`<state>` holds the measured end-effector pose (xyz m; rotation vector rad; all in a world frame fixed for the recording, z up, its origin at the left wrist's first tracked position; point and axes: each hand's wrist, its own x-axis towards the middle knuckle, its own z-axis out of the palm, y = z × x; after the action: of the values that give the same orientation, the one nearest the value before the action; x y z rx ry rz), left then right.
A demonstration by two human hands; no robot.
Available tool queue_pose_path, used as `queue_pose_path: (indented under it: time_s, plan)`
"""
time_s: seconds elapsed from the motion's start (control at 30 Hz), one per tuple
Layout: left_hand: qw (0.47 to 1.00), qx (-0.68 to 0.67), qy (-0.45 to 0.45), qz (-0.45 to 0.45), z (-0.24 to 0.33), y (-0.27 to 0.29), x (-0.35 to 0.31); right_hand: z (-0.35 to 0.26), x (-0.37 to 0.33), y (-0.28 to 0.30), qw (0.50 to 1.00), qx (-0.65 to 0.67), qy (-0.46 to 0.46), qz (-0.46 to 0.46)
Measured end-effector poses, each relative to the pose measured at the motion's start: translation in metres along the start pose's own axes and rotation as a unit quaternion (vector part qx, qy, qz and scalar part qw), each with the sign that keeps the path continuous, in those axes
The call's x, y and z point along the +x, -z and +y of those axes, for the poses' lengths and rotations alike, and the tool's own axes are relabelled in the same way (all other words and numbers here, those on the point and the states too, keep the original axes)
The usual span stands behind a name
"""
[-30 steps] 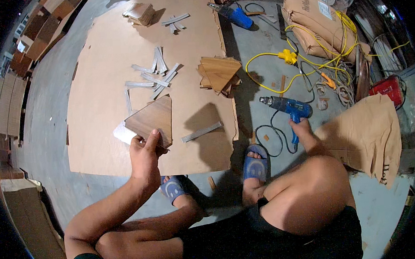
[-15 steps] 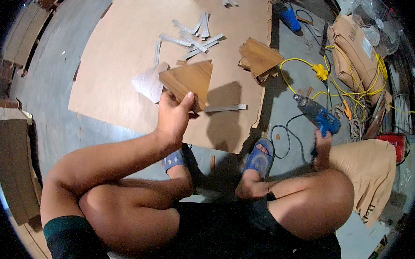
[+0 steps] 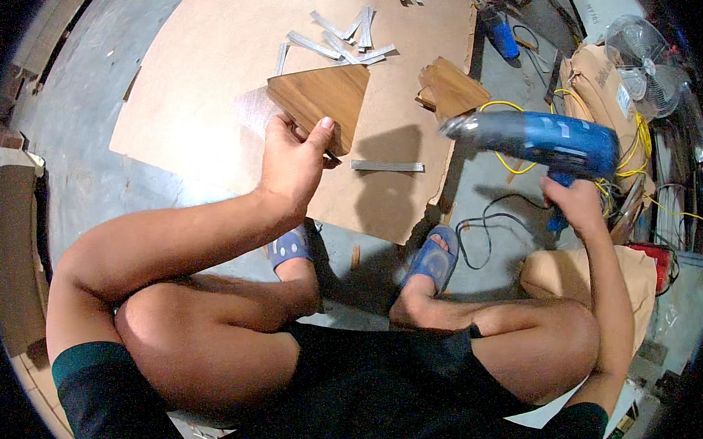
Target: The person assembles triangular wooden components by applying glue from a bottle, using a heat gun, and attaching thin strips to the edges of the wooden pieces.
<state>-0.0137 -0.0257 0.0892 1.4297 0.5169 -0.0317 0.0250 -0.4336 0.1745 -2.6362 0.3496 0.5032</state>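
Wooden board: one wooden board (image 3: pixel 333 93) is held near the centre, above the brown sheet (image 3: pixel 164 126)
Left hand: the board's lower edge is pinched by the left hand (image 3: pixel 293 159), with the thumb on its upper face and the other fingers curled underneath
Right hand: the handle of a blue heat gun (image 3: pixel 562 141) is gripped by the right hand (image 3: pixel 577 205), right of centre; its nozzle is pointed left, apart from the board
Count: two heat guns are seen, the second heat gun (image 3: pixel 503 41) at upper right; one lone strip (image 3: pixel 387 167) is seen right of centre; the stacked boards (image 3: pixel 458 91) cannot be counted
Writing: print is borne by the paper sack (image 3: pixel 594 75), upper right, too small to be read
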Motion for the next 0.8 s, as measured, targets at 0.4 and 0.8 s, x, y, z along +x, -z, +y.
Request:
queue_pose_path:
  time_s: [0.4,0.8]
  plan:
    - [0.999,-0.027,-0.006,0.016,0.005,0.026,-0.003,-0.089,0.009,-0.082,0.949,-0.114,0.292,0.038]
    - [1.0,-0.017,-0.005,0.006,0.002,0.029,-0.004,-0.141,-0.003,-0.091,0.944,-0.152,0.292,0.019]
